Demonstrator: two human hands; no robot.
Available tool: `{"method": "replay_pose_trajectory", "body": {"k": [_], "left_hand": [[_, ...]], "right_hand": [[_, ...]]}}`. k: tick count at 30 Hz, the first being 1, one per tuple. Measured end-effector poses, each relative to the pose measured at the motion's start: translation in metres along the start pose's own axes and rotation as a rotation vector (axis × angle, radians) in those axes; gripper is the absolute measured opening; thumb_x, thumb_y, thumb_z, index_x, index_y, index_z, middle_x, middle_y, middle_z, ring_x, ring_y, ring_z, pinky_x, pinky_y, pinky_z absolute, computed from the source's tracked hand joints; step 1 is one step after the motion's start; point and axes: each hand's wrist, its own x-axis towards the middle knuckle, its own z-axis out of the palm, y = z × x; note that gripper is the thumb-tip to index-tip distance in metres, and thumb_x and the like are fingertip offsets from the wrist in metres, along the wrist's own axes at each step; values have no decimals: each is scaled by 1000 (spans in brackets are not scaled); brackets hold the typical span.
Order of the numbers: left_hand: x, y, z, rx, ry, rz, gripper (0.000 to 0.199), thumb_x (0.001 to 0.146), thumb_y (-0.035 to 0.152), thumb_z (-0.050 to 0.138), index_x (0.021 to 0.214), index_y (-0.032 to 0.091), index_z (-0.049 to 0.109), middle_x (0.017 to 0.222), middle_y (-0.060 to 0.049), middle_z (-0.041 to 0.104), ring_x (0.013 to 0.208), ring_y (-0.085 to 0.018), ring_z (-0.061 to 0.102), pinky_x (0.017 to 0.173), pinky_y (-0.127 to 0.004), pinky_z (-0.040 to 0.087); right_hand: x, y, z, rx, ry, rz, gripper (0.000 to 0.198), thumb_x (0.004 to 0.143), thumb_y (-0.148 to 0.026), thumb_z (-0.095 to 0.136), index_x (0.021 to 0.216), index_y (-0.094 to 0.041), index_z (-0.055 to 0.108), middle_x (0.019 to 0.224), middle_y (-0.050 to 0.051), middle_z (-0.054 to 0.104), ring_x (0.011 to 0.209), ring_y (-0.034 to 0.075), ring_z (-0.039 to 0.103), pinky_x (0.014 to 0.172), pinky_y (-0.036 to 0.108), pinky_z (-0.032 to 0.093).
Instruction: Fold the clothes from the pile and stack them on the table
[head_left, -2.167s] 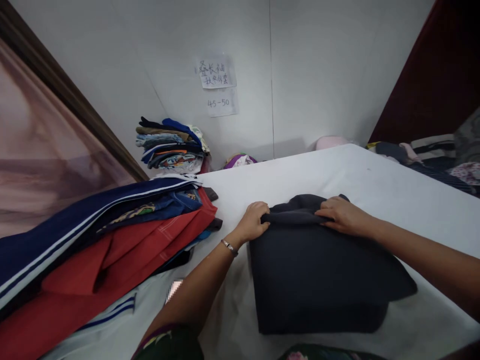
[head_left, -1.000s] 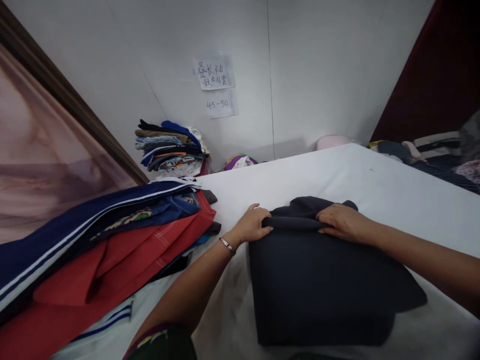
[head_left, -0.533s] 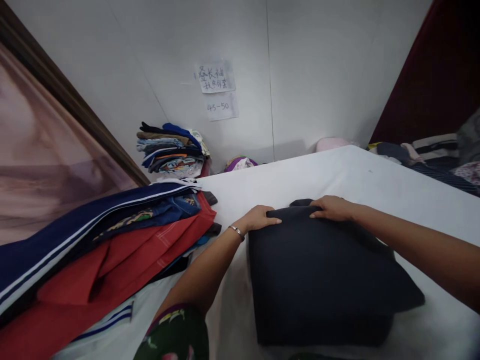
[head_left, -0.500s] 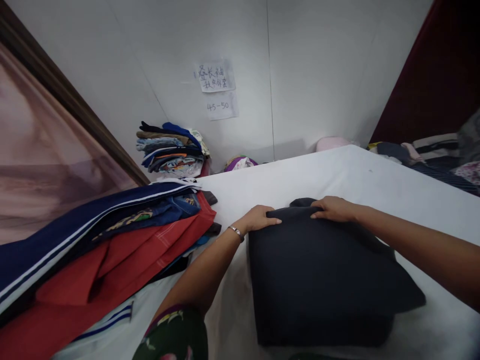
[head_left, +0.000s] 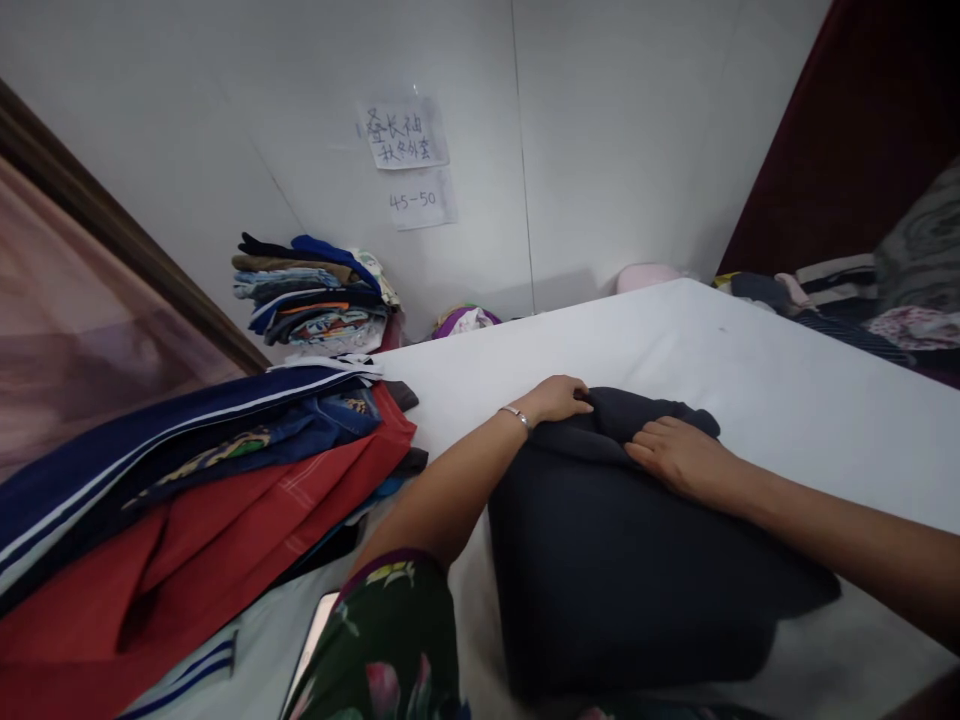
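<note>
Atop a white-draped table (head_left: 765, 370), near side: a dark garment (head_left: 637, 570), smooth, matte, folded into a soft block, its far end rumpled.
L hand (head_left: 559, 398) pinches far-edge cloth b/w thumb & fingers; R hand (head_left: 679, 460) rests on the fold, fingers curled close, can't tell if gripping. Vs. approx. half a sec. ago, L hand is farther fwd & the smooth top edge now shows creases. Limp red cloth (head_left: 262, 520) lies to L.
</note>
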Motion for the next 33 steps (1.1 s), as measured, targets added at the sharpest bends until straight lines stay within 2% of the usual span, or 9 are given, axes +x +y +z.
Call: {"method": "replay_pose_trajectory", "body": {"k": [3,8,11,14,17,21,28,31,33], "left_hand": [[17,12,13,216,-58,-11,55,74,39,72,124,19,57,116,-7,66,103,-22,62,83,-27,48],[26,20,17,378,-87,8,23,80,22,59,102,20,65,109,-8,67,100,-24,62,78,-31,47],[24,24,8,398,-26,84,19,81,19,54,96,21,66,113,-6,64,103,-22,59,80,-30,46],[19,32,4,302,25,143,15,80,23,57,91,20,67,105,-4,66,96,-19,60,77,-28,46],[14,40,10,84,-184,143,14,78,24,61,89,18,69,90,0,69,84,-15,61,73,-24,46],[11,40,12,-90,-421,110,21,84,28,56,90,16,71,96,-2,71,89,-15,61,83,-23,45],[-12,45,-12,-243,-343,-8,65,89,66,33,96,17,74,104,-6,72,91,-19,63,93,-31,43],[-24,50,-14,-196,-309,-50,74,79,79,36,85,16,75,95,-9,73,87,-23,65,88,-34,47],[-25,49,-12,-202,-382,-69,69,73,80,46,82,17,74,92,-9,73,84,-24,66,84,-34,49]], "right_hand": [[1,2,-2,-2,6,-1,25,95,-16,41,76,-18,58,71,3,59,69,17,49,69,32,28],[1,4,-3,-11,33,-2,25,96,-17,41,76,-18,57,70,3,58,69,17,48,68,31,28],[-1,6,-2,5,51,15,26,96,-19,41,76,-18,57,70,3,58,68,17,49,68,31,28],[-3,8,-3,1,61,29,23,95,-22,44,77,-18,57,71,3,59,69,17,51,68,32,29],[-3,11,-4,-5,58,38,20,94,-24,47,79,-18,58,72,3,60,69,17,53,68,32,30],[-2,17,-7,26,28,72,18,93,-24,47,82,-18,60,74,4,62,69,18,56,68,32,34],[0,24,-18,93,-47,190,16,92,-27,47,91,-20,62,86,6,68,79,21,62,71,33,42],[3,26,-22,147,-77,239,19,91,-27,45,94,-21,63,91,7,70,82,22,63,71,33,43],[6,31,-22,196,-115,274,21,91,-27,44,93,-21,64,91,6,70,82,22,64,69,33,44]]}}
